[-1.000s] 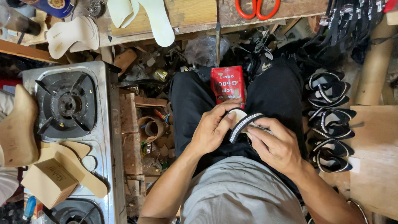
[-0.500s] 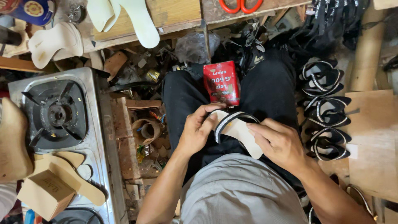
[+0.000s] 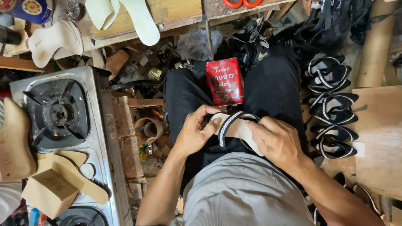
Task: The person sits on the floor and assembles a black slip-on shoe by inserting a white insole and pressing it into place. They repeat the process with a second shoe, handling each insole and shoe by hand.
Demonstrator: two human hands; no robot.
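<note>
— What do you have in your hands?

— Your left hand (image 3: 197, 134) and right hand (image 3: 274, 142) both grip a pale sandal insole (image 3: 240, 129) over your lap, with a black strap (image 3: 228, 123) edged in small bright studs looped across it. Your left fingers curl round its left end, thumb on top; your right hand closes over the right part, forefinger laid along the strap.

— And what crowds the work?

— Just beyond the insole a red can (image 3: 225, 81) lies on your lap between your black-trousered thighs, nearly touching the insole's far edge. To your right a column of finished black straps (image 3: 333, 109) lies stacked on the floor, close beside your right knee. Past them a brown board (image 3: 379, 138) lies flat, and a cardboard tube (image 3: 374, 46) stands in the far right corner.

— The left side?

— A steel gas stove (image 3: 63, 121) sits well apart from your left arm. A small cardboard box (image 3: 48, 192) and a tan sole (image 3: 79, 175) rest on its near part. Between stove and your left leg there are wooden slats, a roll of tape (image 3: 148, 129) and scraps.

— And the far side?

— A rough wooden bench (image 3: 176, 12) runs across the far edge. White insoles (image 3: 138, 19) hang over its rim, more white soles (image 3: 52, 39) are piled at far left, and orange-handled scissors (image 3: 243, 3) lie on it at the top edge. Under the bench a dark plastic bag (image 3: 197, 42) sits in the litter. The floor is a cluttered workshop floor, dim and dusty.
</note>
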